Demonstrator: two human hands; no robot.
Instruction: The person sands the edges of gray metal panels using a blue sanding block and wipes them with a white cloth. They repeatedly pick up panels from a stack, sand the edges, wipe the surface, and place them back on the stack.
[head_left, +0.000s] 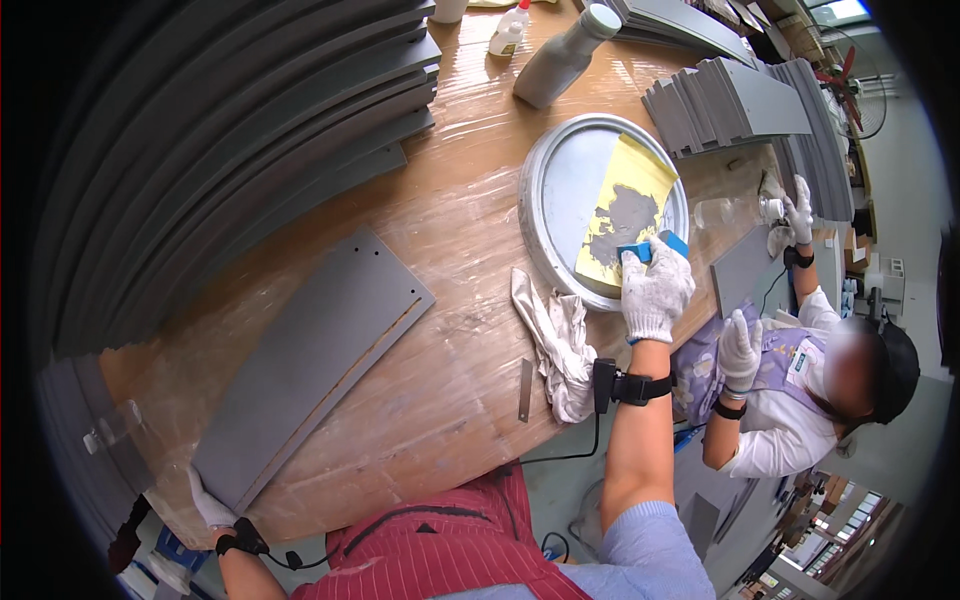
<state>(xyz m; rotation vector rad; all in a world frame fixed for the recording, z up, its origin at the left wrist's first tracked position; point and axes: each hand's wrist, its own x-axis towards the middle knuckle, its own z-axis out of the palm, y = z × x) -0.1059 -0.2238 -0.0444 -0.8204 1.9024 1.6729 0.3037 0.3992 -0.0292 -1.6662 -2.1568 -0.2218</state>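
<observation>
My right hand (655,290), in a white knit glove, closes round a blue-handled putty scraper (634,251). The scraper touches a yellow sheet (622,165) smeared with grey putty (628,212). That sheet lies on a round grey lid or shallow tub (530,190). At the lower left, my gloved left hand (208,503) grips the near end of a long grey panel (310,350); some of its fingers are hidden. The panel lies flat, with small dark holes at its far end and a brown groove along its right side.
Grey panels are stacked high at left (250,130) and far right (740,100). A grey bottle (560,65) and small glue bottle (509,30) stand behind the lid. A crumpled cloth (560,345) and metal strip (525,390) lie near it. A gloved co-worker (780,380) is at right.
</observation>
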